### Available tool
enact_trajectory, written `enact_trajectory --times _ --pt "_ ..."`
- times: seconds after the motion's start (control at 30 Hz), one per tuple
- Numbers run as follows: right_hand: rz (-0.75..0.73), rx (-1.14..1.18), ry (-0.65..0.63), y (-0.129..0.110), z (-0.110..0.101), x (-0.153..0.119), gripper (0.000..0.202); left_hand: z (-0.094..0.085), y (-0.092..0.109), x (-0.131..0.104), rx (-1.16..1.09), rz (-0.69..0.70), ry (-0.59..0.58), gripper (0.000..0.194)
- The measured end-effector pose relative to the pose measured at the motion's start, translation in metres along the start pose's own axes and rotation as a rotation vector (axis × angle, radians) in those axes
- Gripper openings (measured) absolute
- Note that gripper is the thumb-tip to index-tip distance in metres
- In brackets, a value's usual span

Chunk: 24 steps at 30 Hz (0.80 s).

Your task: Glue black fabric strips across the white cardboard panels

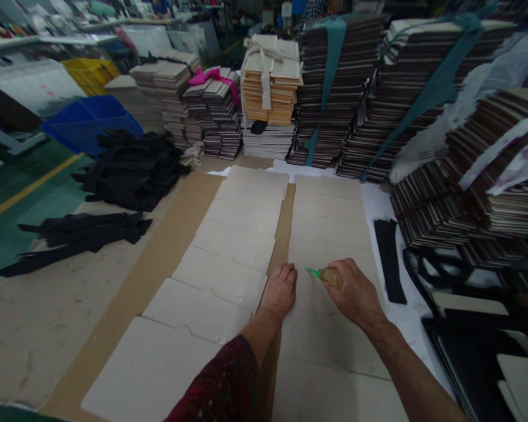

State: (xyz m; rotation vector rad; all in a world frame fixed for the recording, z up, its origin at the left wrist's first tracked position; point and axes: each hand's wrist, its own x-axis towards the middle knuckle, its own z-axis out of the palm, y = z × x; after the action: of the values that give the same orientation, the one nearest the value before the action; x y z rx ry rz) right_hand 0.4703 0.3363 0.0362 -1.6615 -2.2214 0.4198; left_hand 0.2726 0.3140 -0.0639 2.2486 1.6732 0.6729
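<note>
Two rows of overlapping beige board panels lie in front of me, a left row (176, 340) and a right row (330, 234). In my right hand (356, 293) is a small tool with a rounded tan handle and thin green tip (314, 272). Its tip points left, close over a panel in the right row; I cannot tell whether it touches. My left hand (281, 293) rests at that row's left edge, fingers curled and close together. Anything inside its fingers is hidden. Small marks dot several panels.
Black fabric strips (132, 170) are piled at the left, with a blue crate (90, 120) beyond. Tall tied stacks of boards (334, 94) line the back and right. A black strip (391, 261) lies right of the rows, near black pieces (470, 363).
</note>
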Motion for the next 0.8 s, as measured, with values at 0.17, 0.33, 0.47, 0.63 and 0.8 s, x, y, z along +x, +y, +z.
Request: enact_trajectory --times 0.17,0.33,0.47,0.63,0.8 --pt "0.207 0.287 0.156 0.005 0.019 0.0 0.03 -0.001 -0.001 0.0 -0.024 -0.004 0.025 0.035" --pt "0.545 0.731 0.368 0.026 0.01 0.001 0.055 -0.006 0.001 -0.005 -0.041 -0.052 0.121 0.042" --pt "0.573 0.766 0.457 0.047 -0.016 0.003 0.06 -0.006 -0.003 0.019 -0.033 -0.027 0.148 0.042" --pt "0.611 0.639 0.562 0.078 -0.041 0.007 0.06 0.002 -0.028 0.091 0.008 0.037 0.093 0.035" --pt "0.577 0.449 0.515 0.108 -0.05 0.017 0.054 0.012 -0.048 0.116 0.041 0.038 0.072 0.034"
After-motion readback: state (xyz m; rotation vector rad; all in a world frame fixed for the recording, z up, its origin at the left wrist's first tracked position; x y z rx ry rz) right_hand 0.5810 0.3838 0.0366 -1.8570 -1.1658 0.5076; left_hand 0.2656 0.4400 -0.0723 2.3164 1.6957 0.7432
